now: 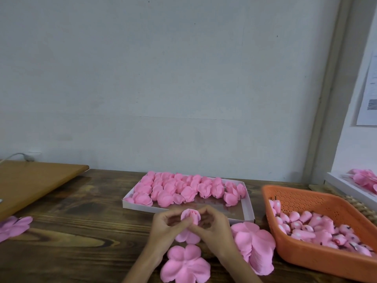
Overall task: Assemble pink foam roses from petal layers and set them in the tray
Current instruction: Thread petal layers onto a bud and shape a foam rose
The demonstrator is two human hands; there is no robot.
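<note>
Your left hand (165, 226) and right hand (213, 225) meet over the near middle of the tabletop (81, 221). Their fingers are curled, pinching the half-built rose (190, 217) between them, and a petal layer (186, 236) hangs loose under its bud.

That loose layer is the main risk. Foam is soft and springy, so if you ease your pinch before the layer is pushed up snug, I expect it to slide off or the wrapped petals to spring open. Squeeze too hard and you will likely crease the foam for good.

The flat petal layer (184, 264) lies at the near edge between your forearms, and the stack of petal layers (254, 246) sits just beside your right wrist. A careless forearm could sweep the flat one off the edge or topple the stack.

The white tray (248, 211) lies just beyond your hands, its far part packed with finished roses (173, 189) and its near strip bare. If you drop the new rose in roughly, you may knock its neighbours over.

The orange basket (302, 198) of buds (318, 225) stands toward the right edge.
</note>
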